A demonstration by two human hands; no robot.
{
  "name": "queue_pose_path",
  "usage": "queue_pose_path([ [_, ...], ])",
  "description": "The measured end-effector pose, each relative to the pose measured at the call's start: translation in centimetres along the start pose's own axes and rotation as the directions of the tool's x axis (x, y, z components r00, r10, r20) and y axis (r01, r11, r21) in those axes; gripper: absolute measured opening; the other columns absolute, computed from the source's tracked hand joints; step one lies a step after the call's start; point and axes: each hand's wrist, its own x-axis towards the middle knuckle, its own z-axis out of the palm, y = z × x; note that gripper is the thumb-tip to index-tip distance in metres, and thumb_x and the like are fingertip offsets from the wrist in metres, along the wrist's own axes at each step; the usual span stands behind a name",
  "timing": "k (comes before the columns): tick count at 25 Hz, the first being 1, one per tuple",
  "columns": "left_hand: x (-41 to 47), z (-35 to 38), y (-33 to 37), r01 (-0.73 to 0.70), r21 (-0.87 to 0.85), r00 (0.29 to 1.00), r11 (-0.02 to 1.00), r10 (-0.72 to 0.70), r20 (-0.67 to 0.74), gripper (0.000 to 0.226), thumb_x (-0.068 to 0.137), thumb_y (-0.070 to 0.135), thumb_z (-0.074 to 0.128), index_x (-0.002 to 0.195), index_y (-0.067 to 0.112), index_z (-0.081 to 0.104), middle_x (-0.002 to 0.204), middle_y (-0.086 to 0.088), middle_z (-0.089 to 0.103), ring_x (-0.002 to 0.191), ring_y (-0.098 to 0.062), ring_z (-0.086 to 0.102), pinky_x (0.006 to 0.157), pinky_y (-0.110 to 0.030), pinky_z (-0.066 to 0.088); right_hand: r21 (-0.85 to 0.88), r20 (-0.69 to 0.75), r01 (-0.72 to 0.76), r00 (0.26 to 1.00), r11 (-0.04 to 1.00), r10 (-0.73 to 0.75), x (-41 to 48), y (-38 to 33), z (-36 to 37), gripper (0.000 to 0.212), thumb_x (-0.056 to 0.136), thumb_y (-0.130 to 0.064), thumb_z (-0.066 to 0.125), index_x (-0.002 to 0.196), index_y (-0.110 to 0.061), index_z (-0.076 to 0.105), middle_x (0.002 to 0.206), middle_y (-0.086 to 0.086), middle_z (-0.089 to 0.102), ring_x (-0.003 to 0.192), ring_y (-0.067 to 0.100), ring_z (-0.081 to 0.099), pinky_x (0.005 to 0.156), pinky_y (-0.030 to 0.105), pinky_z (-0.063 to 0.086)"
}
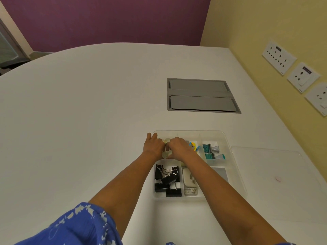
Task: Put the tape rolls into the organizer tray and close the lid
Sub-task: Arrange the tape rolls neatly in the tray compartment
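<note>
A clear plastic organizer tray (235, 156) with several compartments sits on the white table. Both my hands are over its far left compartment. My left hand (153, 145) and my right hand (178, 147) are curled close together around pale, clear tape rolls (166, 139), which are mostly hidden between my fingers. How many rolls there are I cannot tell. The clear lid (272, 172) lies flat on the table just right of the tray.
Black binder clips (168, 181) fill the near left compartment, a small stapler (189, 181) lies beside them, and green correction tapes (211, 152) sit at the right. A grey cable hatch (201, 95) is set into the table beyond. Wall sockets (279, 58) line the right wall.
</note>
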Motion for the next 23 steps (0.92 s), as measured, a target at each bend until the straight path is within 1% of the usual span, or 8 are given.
queue_pose_path([
  [4,0.2,0.0,0.1,0.010,0.054,1.000,0.998,-0.011,0.019,0.036,0.088,0.044,0.061,0.118,0.024,0.064,0.121,0.003,0.063,0.128,-0.022,0.036,0.111,-0.039,0.021,-0.017,-0.003,-0.001,1.000,1.000,0.001,0.1,-0.3,0.3,0.036,0.086,-0.028,0.068,0.119,-0.013,0.063,0.122,0.011,0.063,0.115,0.027,0.056,0.097,0.036,0.046],
  [6,0.2,-0.2,0.1,0.017,0.039,1.000,0.999,-0.018,0.023,0.040,0.087,0.045,0.062,0.120,0.023,0.063,0.121,0.001,0.063,0.128,-0.022,0.037,0.110,-0.039,0.022,0.050,-0.023,-0.022,0.999,0.999,0.023,0.0,-0.2,0.3,0.037,0.086,-0.027,0.068,0.120,-0.012,0.062,0.122,0.011,0.064,0.115,0.027,0.056,0.096,0.037,0.046],
  [9,0.2,-0.6,0.0,0.043,-0.094,0.996,0.995,-0.050,-0.071,0.037,0.088,0.041,0.060,0.119,0.021,0.063,0.120,-0.001,0.064,0.123,-0.023,0.043,0.105,-0.037,0.026,0.290,-0.185,-0.107,0.969,0.951,0.166,0.1,0.5,-0.1,0.032,0.089,-0.021,0.064,0.120,-0.012,0.063,0.120,0.011,0.065,0.113,0.027,0.056,0.095,0.036,0.045],
  [11,0.3,-0.7,-0.2,0.058,-0.159,0.981,0.986,-0.086,-0.174,0.032,0.092,0.032,0.057,0.120,0.018,0.062,0.123,-0.002,0.062,0.120,-0.023,0.045,0.102,-0.037,0.028,0.326,-0.271,-0.146,0.932,0.934,0.240,0.3,1.1,-0.4,0.032,0.090,-0.017,0.063,0.122,-0.012,0.062,0.121,0.010,0.064,0.113,0.026,0.055,0.095,0.035,0.045],
  [12,0.3,-0.8,-0.3,0.063,-0.169,0.973,0.984,-0.098,-0.208,0.032,0.092,0.031,0.057,0.121,0.017,0.061,0.125,-0.002,0.060,0.121,-0.023,0.045,0.102,-0.037,0.028,0.295,-0.276,-0.157,0.930,0.943,0.241,0.5,1.3,-0.4,0.034,0.090,-0.017,0.062,0.124,-0.013,0.060,0.123,0.010,0.063,0.115,0.026,0.054,0.095,0.035,0.044],
  [14,0.4,-0.8,-0.4,0.072,-0.167,0.969,0.983,-0.109,-0.221,0.036,0.092,0.032,0.057,0.124,0.016,0.059,0.129,-0.003,0.055,0.122,-0.024,0.042,0.103,-0.037,0.028,0.172,-0.236,-0.146,0.954,0.974,0.185,0.9,1.3,-0.5,0.039,0.091,-0.017,0.061,0.130,-0.014,0.056,0.129,0.009,0.060,0.118,0.027,0.052,0.097,0.035,0.043],
  [18,0.7,-0.6,-0.6,0.100,-0.125,0.982,0.987,-0.118,-0.148,0.042,0.090,0.041,0.057,0.124,0.016,0.059,0.129,-0.006,0.048,0.124,-0.025,0.037,0.106,-0.039,0.026,-0.055,-0.153,-0.068,0.986,0.996,0.059,1.6,1.1,-0.2,0.044,0.092,-0.016,0.057,0.136,-0.018,0.050,0.136,0.008,0.055,0.124,0.028,0.047,0.101,0.037,0.040],
  [23,1.3,-0.2,-1.0,0.114,-0.105,0.989,0.988,-0.123,-0.085,0.048,0.087,0.049,0.058,0.124,0.018,0.058,0.131,-0.007,0.046,0.127,-0.026,0.035,0.108,-0.040,0.024,-0.193,-0.115,-0.010,0.993,0.981,-0.012,2.0,1.0,0.3,0.051,0.090,-0.016,0.059,0.138,-0.020,0.045,0.137,0.007,0.050,0.128,0.027,0.042,0.107,0.037,0.033],
])
